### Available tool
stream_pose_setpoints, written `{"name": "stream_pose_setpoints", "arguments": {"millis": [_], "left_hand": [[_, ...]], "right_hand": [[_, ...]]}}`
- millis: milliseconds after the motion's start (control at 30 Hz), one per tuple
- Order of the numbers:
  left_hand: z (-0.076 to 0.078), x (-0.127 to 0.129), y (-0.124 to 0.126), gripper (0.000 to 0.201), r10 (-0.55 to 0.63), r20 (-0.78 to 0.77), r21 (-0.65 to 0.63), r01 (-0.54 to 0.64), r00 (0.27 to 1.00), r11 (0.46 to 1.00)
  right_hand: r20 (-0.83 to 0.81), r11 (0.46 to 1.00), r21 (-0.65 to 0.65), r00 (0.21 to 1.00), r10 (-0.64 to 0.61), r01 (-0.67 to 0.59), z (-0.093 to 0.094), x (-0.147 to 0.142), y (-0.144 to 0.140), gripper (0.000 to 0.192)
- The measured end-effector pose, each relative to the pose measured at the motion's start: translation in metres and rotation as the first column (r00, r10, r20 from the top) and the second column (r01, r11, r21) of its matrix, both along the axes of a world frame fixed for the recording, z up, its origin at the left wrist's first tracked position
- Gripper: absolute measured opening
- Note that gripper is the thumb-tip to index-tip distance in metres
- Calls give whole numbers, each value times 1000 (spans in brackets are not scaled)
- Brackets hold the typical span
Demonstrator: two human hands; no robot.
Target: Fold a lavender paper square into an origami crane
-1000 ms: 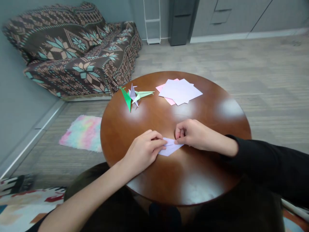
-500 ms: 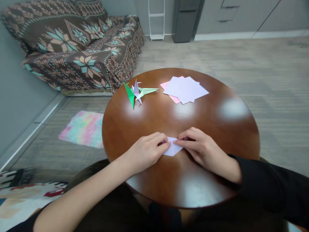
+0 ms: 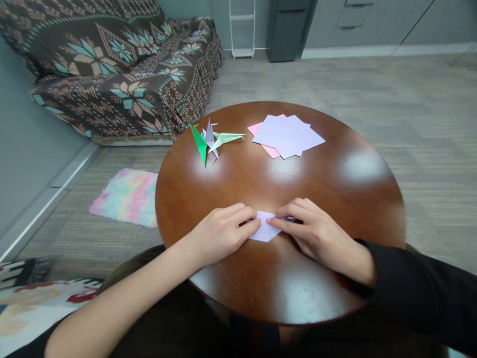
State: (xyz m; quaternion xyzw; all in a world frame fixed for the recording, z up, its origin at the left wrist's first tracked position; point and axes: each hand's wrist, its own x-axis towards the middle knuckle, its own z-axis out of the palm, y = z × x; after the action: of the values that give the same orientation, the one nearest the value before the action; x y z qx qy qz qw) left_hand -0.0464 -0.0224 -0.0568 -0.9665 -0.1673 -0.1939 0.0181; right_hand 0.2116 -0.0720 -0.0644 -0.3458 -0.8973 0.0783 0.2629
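I see my left hand (image 3: 219,233) and right hand (image 3: 316,233) lying flat, fingers (image 3: 278,222) together, pressing one folded lilac paper (image 3: 265,231) onto the table (image 3: 238,184) near its front edge; three folded cranes (image 3: 210,139), one paper stack (image 3: 286,135) behind

A round, glossy brown wooden surface (image 3: 335,199) fills the middle of the frame, with pale patches of light reflected on its top. In the upper left stands a sofa (image 3: 112,64) draped in a brown throw patterned in teal and tan. The floor (image 3: 410,99) is grey-brown striped planking. A small pastel rainbow rug (image 3: 126,196) lies at the left, and a patterned carpet (image 3: 33,298) shows in the lower left corner. A grey wall (image 3: 22,159) runs down the left edge. Along the top stand a white rack (image 3: 242,30) and grey cabinets (image 3: 372,20).
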Motion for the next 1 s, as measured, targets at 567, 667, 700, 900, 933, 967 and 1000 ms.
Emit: {"name": "stream_pose_setpoints", "arguments": {"millis": [567,667,700,900,933,967,1000], "left_hand": [[-2,13,-32,17,253,142,-246,-214,957,945],[-6,13,-29,14,271,213,-289,-204,939,935],[-6,13,-29,13,279,225,-303,-205,934,931],[-9,12,-35,10,319,240,-244,-261,917,934],[-9,11,-36,10,312,237,-220,-262,920,940],[-9,11,-37,10,304,233,-201,-260,924,944],[-9,10,-37,10,297,229,-189,-257,927,948]], "right_hand": [[188,977,149,974,124,-153,9,-6,0,33],[145,980,141,982,121,-141,9,-5,1,33],[137,980,139,982,127,-146,8,-4,1,34],[184,972,166,974,134,-165,6,-2,1,38],[187,971,174,974,131,-164,6,-2,0,38],[184,970,178,974,130,-163,6,-2,0,38],[177,971,178,976,128,-160,6,-2,-1,38]]}}
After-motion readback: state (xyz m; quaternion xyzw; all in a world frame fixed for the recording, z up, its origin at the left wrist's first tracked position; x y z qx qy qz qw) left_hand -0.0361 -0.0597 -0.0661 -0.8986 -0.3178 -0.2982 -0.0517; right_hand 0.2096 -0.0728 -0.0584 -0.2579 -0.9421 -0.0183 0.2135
